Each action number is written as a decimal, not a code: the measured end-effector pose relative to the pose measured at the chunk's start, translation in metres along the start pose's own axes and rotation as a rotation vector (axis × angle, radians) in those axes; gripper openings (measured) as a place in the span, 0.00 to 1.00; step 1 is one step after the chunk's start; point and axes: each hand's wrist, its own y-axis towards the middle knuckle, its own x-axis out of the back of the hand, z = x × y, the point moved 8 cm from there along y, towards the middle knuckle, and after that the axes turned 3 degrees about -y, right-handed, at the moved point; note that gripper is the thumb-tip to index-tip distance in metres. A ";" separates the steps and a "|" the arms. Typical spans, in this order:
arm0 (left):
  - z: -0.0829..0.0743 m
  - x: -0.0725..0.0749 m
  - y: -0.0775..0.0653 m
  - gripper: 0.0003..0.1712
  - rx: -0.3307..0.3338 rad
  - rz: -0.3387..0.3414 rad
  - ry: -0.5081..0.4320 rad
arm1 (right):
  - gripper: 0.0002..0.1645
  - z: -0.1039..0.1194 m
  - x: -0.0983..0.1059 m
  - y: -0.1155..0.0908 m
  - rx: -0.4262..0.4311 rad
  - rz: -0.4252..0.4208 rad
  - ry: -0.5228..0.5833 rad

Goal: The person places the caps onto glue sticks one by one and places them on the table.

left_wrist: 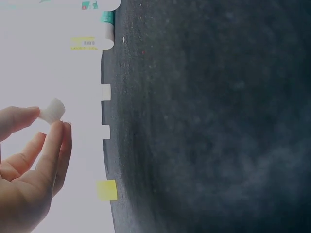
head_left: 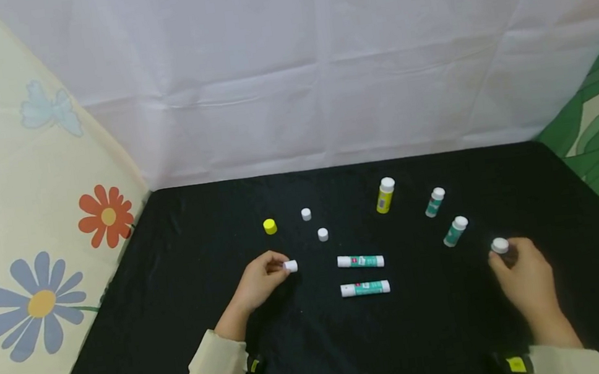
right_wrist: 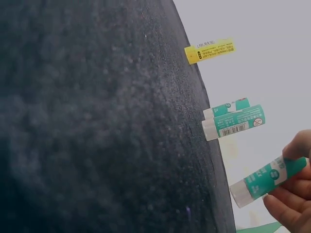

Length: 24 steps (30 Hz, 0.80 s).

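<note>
My left hand [head_left: 262,281] pinches a small white cap [left_wrist: 53,110] between thumb and fingertips, left of two glue sticks lying on their sides. On the right, my right hand [head_left: 529,274] grips a green-and-white glue stick [right_wrist: 269,177] around its upper part; its white end [head_left: 500,245] shows above the fingers in the head view. Nearest to that hand stands a green glue stick [head_left: 455,231], with another green glue stick [head_left: 435,202] just behind it. One lying glue stick [head_left: 361,261] is parallel to a second lying glue stick [head_left: 365,289] in the middle.
A yellow glue stick [head_left: 385,195] stands upright toward the back. Beyond my left hand sit a yellow cap [head_left: 270,226], a white cap [head_left: 306,214] and another white cap [head_left: 323,234]. The black tablecloth [head_left: 309,360] ends at a white curtain [head_left: 290,113] behind.
</note>
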 end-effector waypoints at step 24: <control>-0.002 -0.003 -0.001 0.07 -0.061 0.006 -0.007 | 0.23 0.008 -0.005 -0.009 -0.017 0.029 0.016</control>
